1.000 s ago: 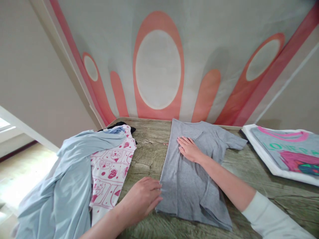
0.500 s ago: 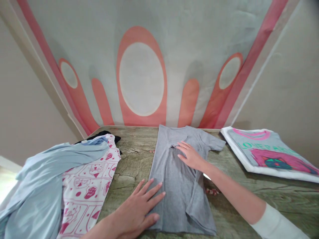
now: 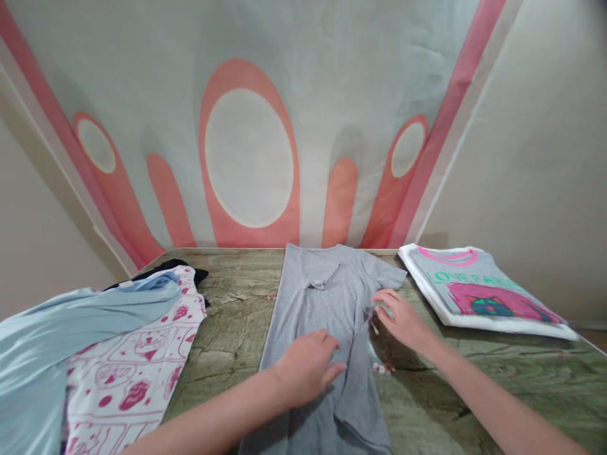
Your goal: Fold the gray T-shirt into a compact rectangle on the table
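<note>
A grey short-sleeved shirt point(image 3: 327, 303) lies on the wooden-patterned table point(image 3: 232, 316), its left side folded inward and a sleeve lying across its upper part. My left hand point(image 3: 308, 366) is over the middle of the shirt, fingers apart and bent, holding nothing. Beside the shirt's right edge, just under the right sleeve, is my right hand point(image 3: 396, 316). Its thumb and fingers are close to the cloth edge, which looks slightly raised there; whether they pinch it is unclear.
At the left lie a light blue garment point(image 3: 95, 316), a white one with pink prints point(image 3: 137, 373) and something black point(image 3: 175, 262). Folded shirts with a cat print point(image 3: 493, 297) sit at the right. A wall with orange shapes point(image 3: 249, 237) rises behind.
My left hand has moved right onto the shirt's middle. My right hand has gone from the shirt's chest to its right edge. The view has shifted somewhat to the right.
</note>
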A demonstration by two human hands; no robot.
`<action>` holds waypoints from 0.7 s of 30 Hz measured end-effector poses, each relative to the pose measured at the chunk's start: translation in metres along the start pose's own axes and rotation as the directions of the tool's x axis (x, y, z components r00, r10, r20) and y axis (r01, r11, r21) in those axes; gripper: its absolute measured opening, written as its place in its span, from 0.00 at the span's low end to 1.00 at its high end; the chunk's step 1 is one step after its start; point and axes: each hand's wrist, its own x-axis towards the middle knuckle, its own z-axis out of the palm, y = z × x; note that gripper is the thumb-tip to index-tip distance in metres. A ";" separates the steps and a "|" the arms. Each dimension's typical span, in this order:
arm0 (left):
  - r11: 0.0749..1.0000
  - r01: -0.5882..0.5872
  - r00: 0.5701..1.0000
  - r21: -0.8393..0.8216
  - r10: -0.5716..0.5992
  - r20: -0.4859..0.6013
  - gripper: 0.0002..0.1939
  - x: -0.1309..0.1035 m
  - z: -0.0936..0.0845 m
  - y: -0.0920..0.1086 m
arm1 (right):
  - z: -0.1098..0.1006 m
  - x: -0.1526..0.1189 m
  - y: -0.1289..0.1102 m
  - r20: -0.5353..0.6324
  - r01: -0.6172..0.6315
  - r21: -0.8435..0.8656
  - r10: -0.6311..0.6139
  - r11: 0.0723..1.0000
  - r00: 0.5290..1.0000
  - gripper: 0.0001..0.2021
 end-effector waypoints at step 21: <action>0.929 0.135 0.990 -0.345 -0.140 0.011 0.08 0.031 0.035 0.022 | -0.011 0.115 0.150 0.087 -0.464 -0.400 0.537 0.790 0.839 0.11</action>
